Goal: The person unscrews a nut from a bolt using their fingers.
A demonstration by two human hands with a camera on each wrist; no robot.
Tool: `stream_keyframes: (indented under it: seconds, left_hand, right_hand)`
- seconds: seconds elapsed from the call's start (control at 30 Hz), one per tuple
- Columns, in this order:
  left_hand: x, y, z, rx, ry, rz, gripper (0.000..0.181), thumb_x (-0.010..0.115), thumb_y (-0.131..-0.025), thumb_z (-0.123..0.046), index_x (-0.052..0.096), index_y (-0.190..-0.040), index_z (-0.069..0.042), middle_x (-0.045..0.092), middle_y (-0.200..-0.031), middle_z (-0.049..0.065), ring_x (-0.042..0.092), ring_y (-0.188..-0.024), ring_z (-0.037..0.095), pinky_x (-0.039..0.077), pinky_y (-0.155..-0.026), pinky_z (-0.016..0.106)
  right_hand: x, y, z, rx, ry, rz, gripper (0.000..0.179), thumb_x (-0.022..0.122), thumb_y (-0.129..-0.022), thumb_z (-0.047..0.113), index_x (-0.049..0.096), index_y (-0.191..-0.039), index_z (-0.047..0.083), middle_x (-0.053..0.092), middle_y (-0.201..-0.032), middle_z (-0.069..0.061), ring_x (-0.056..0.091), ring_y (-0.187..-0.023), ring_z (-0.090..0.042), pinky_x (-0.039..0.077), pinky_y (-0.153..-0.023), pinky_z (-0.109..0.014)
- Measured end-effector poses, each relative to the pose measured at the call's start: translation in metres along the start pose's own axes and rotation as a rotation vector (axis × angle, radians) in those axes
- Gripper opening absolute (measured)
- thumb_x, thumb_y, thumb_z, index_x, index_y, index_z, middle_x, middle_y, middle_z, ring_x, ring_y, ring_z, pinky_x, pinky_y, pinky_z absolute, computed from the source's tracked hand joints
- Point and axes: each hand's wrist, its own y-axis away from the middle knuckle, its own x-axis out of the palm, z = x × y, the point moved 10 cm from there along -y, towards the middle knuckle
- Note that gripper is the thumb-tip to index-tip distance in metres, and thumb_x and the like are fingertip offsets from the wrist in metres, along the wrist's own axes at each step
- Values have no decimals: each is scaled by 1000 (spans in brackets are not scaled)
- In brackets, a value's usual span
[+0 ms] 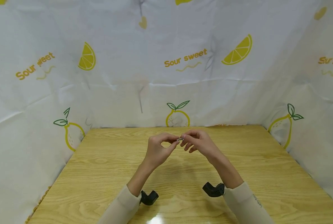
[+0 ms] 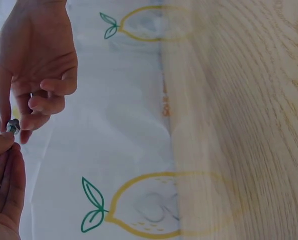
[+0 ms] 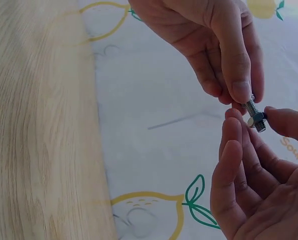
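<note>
A small metal bolt (image 3: 251,106) is held up above the table, its threaded end towards my right hand. The thumb and fingertips of my left hand (image 1: 158,147) pinch the bolt's other end, hiding its head. A hex nut (image 3: 257,118) sits on the thread near the bolt's tip, which pokes out past it. My right hand (image 1: 202,144) has its thumb and index finger on either side of the nut, pinching it, while its other fingers are loosely bent. In the left wrist view the bolt and nut show only as a small metal piece between the two hands.
Below the hands spreads a wood-grain table (image 1: 99,174). White cloth (image 1: 113,62) printed with lemons and lettering stands along the back and both sides. A black curved mount (image 1: 149,198) sits at the left cuff, and another black mount (image 1: 213,189) at the right.
</note>
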Motion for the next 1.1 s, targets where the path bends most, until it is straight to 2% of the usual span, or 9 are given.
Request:
stream_keyframes:
  seconds: [0.1, 0.3, 0.63, 0.8, 1.0, 1.1]
  left_hand:
    - [0, 0, -1, 10, 9, -3, 10, 79, -89, -1, 81, -98, -4, 80, -90, 9, 77, -78, 19, 65, -70, 35]
    - [0, 0, -2, 11, 15, 1, 9, 80, -89, -2, 81, -98, -4, 80, -90, 8, 77, -78, 18, 64, -71, 28]
    - [0, 0, -1, 1, 11, 6, 9, 80, -89, -3, 81, -98, -4, 80, -90, 8, 77, -77, 18, 65, -71, 31]
    - [-1, 1, 0, 0, 20, 2, 10, 79, -90, -2, 81, -99, -4, 80, -90, 9, 77, -77, 19, 65, -71, 31]
    - [-1, 0, 0, -14, 31, 7, 10, 79, -90, -3, 81, -100, -4, 80, -91, 9, 77, -79, 19, 65, -72, 32]
    - [-2, 0, 0, -17, 28, 6, 9, 79, -90, -3, 81, -99, -4, 80, -91, 9, 77, -79, 19, 65, -72, 29]
  right_hand:
    - [-1, 1, 0, -5, -16, -17, 35, 64, -104, 27, 70, -119, -4, 74, -94, -3, 70, -79, -16, 63, -73, -36]
    - [-5, 2, 4, -35, -31, -46, 29, 68, -101, 19, 70, -119, -4, 75, -97, -1, 70, -79, -14, 62, -71, -31]
    - [-7, 4, 9, -86, -14, -71, 25, 72, -96, 10, 71, -115, -6, 72, -92, 4, 67, -77, -13, 58, -67, -29]
    - [-8, 4, 12, -114, 6, -91, 23, 74, -94, 8, 73, -114, -3, 73, -99, -3, 69, -78, -14, 58, -68, -28]
    - [-8, 5, 19, -175, 12, -96, 22, 75, -93, 4, 73, -113, -4, 73, -107, -13, 70, -76, -10, 58, -66, -27]
    - [-8, 5, 20, -188, 13, -86, 29, 75, -93, 3, 71, -121, -3, 72, -113, -20, 71, -77, -11, 58, -66, -27]
